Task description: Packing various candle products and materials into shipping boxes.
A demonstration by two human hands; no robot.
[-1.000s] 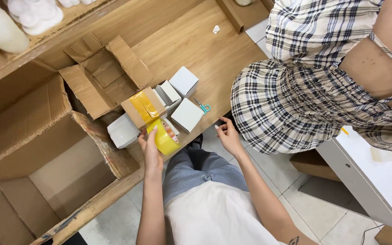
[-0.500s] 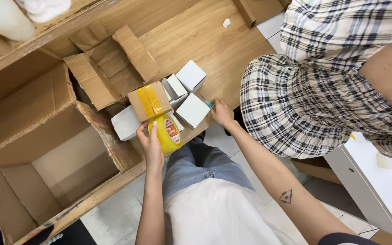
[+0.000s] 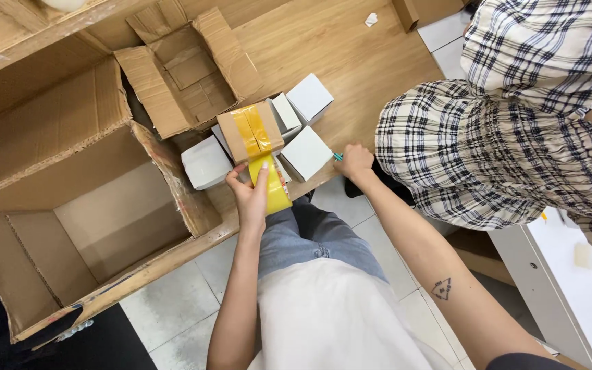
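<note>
Holding tight, the left hand (image 3: 251, 199) is wrapped around a yellow tape roll (image 3: 270, 185), just below the small brown box (image 3: 250, 132). Yellow tape is stuck across the top of that box. The right hand (image 3: 354, 161) is closed on the small scissors (image 3: 338, 157), to the right of the brown box. White boxes (image 3: 306, 153) are packed around it. A big open carton (image 3: 97, 212) is seen to its left.
</note>
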